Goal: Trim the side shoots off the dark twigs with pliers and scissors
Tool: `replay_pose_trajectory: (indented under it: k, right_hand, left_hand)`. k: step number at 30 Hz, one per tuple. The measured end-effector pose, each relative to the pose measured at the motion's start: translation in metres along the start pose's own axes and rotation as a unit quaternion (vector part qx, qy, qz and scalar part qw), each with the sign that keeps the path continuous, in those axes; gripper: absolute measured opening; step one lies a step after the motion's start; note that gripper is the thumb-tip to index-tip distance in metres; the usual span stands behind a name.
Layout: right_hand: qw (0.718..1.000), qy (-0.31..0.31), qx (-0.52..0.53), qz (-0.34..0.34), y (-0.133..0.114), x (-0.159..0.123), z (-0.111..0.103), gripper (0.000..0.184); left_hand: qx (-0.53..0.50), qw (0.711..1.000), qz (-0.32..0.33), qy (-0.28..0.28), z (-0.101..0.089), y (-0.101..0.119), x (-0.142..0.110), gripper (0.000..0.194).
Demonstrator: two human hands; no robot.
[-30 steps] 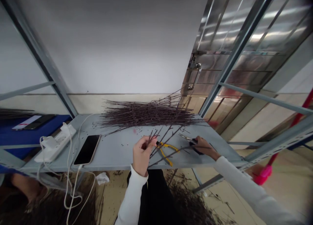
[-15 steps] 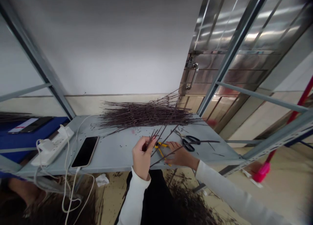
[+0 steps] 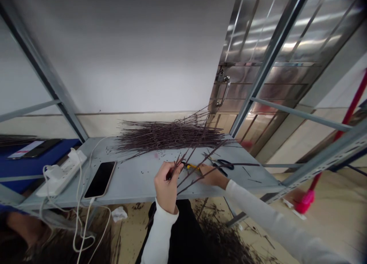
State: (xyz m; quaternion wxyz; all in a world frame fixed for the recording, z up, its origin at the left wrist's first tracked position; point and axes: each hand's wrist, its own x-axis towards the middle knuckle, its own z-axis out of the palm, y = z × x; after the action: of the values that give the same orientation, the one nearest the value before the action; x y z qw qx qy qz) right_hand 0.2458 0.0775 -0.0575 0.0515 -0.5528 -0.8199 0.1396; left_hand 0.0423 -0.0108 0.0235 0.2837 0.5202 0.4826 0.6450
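Observation:
Several thin dark twigs (image 3: 197, 157) are pinched in my left hand (image 3: 166, 185), near the front edge of the grey shelf (image 3: 137, 180). Their long ends fan out up and to the right, passing in front of my other hand. My right hand (image 3: 212, 176) is closed round yellow-handled pliers (image 3: 193, 167). The dark jaws of the pliers are at the twigs beside my left fingertips; whether they touch a twig I cannot tell. Black-handled scissors (image 3: 226, 164) lie just beyond my right hand, partly hidden. A large bundle of dark twigs (image 3: 169, 136) lies along the back.
On the left are a phone (image 3: 100, 180) with a cable and a white power strip (image 3: 61, 174). Metal posts (image 3: 269, 65) frame the shelf's sides. Cut twigs (image 3: 226, 237) litter the floor below. A person's limb (image 3: 27, 225) shows at lower left.
My right fingers, stretched out over the spread yellow handles before, have closed round them, and the handles have come together. My left hand keeps its pinch on the twigs. The view has shifted slightly.

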Motion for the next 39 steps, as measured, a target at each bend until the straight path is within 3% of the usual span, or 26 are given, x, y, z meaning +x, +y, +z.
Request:
replay_pose_trajectory:
  k: [2, 5, 10, 15, 21, 27, 39]
  right_hand:
    - [0.995, -0.032, 0.094, -0.003, 0.011, 0.001, -0.01, 0.025]
    - [0.97, -0.061, 0.233, -0.012, 0.017, -0.004, -0.015, 0.032]
    - [0.919, -0.045, 0.391, -0.043, 0.002, -0.021, -0.02, 0.041]
    - [0.863, 0.0, 0.502, -0.056, -0.02, -0.04, -0.055, 0.047]
    - [0.891, 0.013, 0.444, -0.091, -0.036, -0.056, -0.088, 0.048]
    - [0.901, 0.004, 0.422, -0.099, -0.034, -0.058, -0.089, 0.046]
    - [0.915, 0.033, 0.392, -0.089, -0.035, -0.056, -0.09, 0.042]
  left_hand:
    - [-0.001, 1.0, 0.006, -0.004, 0.0, 0.0, 0.0, 0.022]
    - [0.001, 1.0, 0.007, -0.01, -0.001, 0.0, -0.001, 0.019]
    - [0.014, 1.0, 0.007, -0.023, 0.0, -0.002, -0.001, 0.02]
    - [0.014, 0.999, -0.002, -0.03, 0.001, -0.009, 0.002, 0.019]
    - [0.001, 1.0, -0.021, -0.015, 0.0, -0.014, 0.003, 0.021]
    - [-0.009, 1.0, -0.026, -0.009, -0.001, -0.012, 0.004, 0.023]
    - [-0.022, 0.998, -0.024, -0.053, 0.001, -0.015, 0.005, 0.019]
